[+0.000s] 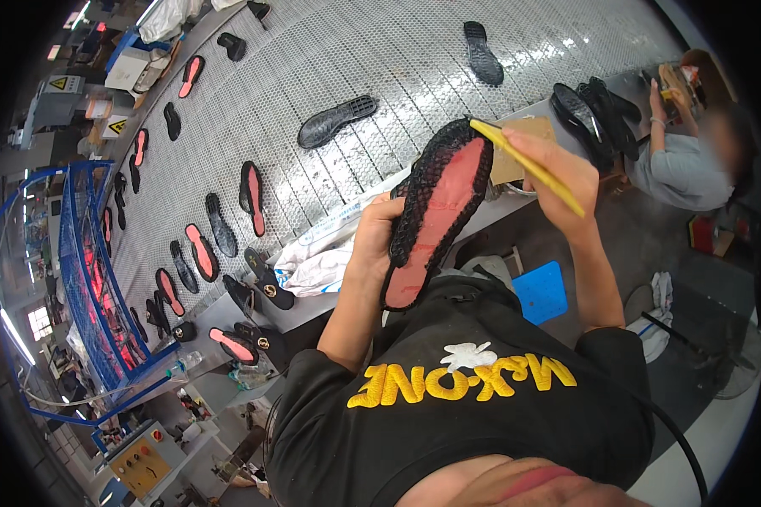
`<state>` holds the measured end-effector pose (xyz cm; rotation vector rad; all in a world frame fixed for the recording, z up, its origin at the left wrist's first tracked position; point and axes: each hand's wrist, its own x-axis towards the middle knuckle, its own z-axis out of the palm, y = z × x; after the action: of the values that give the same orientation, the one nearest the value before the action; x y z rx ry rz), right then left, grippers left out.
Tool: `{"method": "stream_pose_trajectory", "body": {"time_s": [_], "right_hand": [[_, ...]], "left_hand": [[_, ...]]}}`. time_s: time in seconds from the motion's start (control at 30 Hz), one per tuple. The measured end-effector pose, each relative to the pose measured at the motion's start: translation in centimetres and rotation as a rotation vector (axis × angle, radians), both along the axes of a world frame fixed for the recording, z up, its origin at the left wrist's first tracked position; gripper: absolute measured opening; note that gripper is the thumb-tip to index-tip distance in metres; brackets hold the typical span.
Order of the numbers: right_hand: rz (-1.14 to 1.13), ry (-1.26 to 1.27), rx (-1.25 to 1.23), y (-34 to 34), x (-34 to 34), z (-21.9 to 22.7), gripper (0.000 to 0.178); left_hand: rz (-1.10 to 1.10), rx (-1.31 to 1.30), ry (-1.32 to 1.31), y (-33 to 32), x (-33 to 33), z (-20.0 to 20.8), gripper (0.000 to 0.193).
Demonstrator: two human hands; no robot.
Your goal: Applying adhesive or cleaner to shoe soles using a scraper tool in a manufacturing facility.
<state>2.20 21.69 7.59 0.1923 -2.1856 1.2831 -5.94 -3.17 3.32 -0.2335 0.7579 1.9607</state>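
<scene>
My left hand (374,232) grips a black woven shoe (442,211) by its side, holding it up in front of my body with the pink underside facing me. The toe points up and away, the heel down towards my shirt. In my right hand (564,173) is a yellow-handled brush (537,169), its dark tip touching or very close to the toe edge of the shoe. The brush's bristles are too small to make out well. Behind the toe lies a brown cardboard piece (528,135), partly hidden by my right hand.
A metal mesh conveyor (380,51) carries black soles (336,121) and pink-bottomed shoes (252,198). White plastic bags (317,262) lie at its near edge. Black shoes (579,122) stand at the right, near another person (685,169). A blue stool (541,291) is below.
</scene>
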Motion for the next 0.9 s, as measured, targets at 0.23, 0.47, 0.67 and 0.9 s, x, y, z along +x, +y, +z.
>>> {"method": "stream_pose_trajectory", "body": {"time_s": [0.23,0.47,0.67,0.9], "right_hand": [[-0.023,0.067,0.287,-1.3,0.6,1.3,0.027],[-0.058,0.011,0.116,-1.8,0.8,0.6,0.029],[0.063,-0.007,0.295,-2.3,1.5,1.0,0.028],[0.224,-0.070,0.170,-2.9,2.0,0.2,0.029]], "left_hand": [[0.043,-0.017,-0.053,0.2,0.2,-0.1,0.025],[0.059,-0.028,-0.054,-0.4,0.3,-0.3,0.024],[0.071,-0.067,-0.124,-0.1,0.1,-0.3,0.025],[0.076,-0.064,-0.208,1.3,-0.7,-2.1,0.027]]}}
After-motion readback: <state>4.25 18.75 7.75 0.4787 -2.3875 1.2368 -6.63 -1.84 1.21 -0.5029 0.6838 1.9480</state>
